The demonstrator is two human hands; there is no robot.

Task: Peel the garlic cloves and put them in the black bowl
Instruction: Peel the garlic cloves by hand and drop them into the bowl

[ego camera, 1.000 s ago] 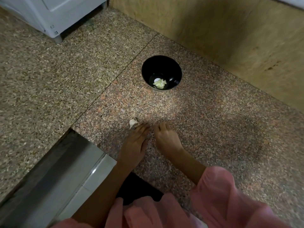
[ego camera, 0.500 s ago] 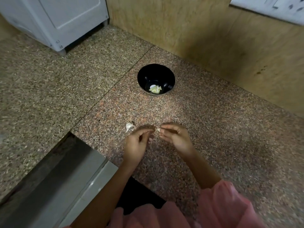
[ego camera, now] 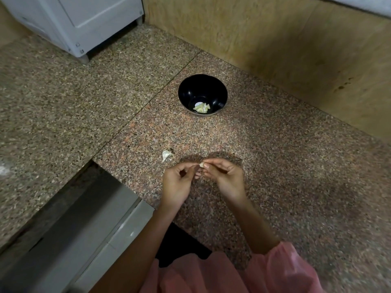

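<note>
I count 1 black bowl (ego camera: 186, 92) on the granite slab (ego camera: 275, 166), near the wooden wall (ego camera: 275, 39). It holds 1 small heap of peeled garlic pieces (ego camera: 202, 107); I cannot tell their number. 1 garlic clove (ego camera: 202, 165) is pinched between the fingertips of the left hand (ego camera: 177, 182) and the right hand (ego camera: 224, 176), above the slab and well short of the bowl. 1 unpeeled garlic piece (ego camera: 166, 155) lies on the slab just left of the hands.

Home kitchen — granite counter (ego camera: 285, 166), white appliance (ego camera: 84, 20).
</note>
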